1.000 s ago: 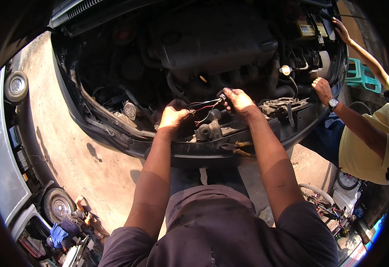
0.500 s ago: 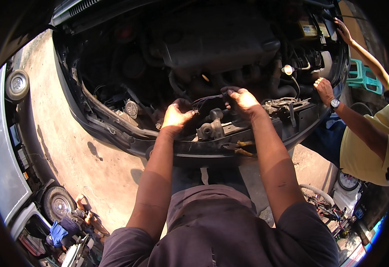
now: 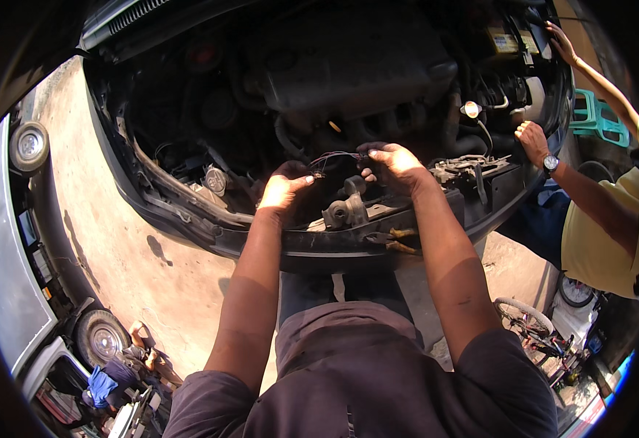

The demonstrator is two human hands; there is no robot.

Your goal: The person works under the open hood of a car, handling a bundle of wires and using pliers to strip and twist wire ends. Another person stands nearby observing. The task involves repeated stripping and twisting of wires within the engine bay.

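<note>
Thin wires (image 3: 336,154) arch between my two hands over the front of a car's engine bay. My left hand (image 3: 284,188) pinches their left end, where a small dark piece shows at the thumb tip. At the other end, my right hand (image 3: 398,168) grips a dark connector (image 3: 364,156) between thumb and fingers. Below the wires lies a grey metal bracket (image 3: 345,212) with a round boss. Pliers with yellow handles (image 3: 401,247) rest on the front edge near my right forearm.
The dark engine cover (image 3: 356,84) lies beyond my hands. At the right, a person in a yellow shirt (image 3: 598,244) leans in, one watched hand (image 3: 534,146) on the car's edge. Green plastic stools (image 3: 598,125), a bicycle (image 3: 527,328) and a parked vehicle (image 3: 13,248) stand around.
The wires now bow upward in a clearer arc. My left hand has shifted slightly left and its fingers have turned a little; my right hand stays nearly in place, still gripping the connector.
</note>
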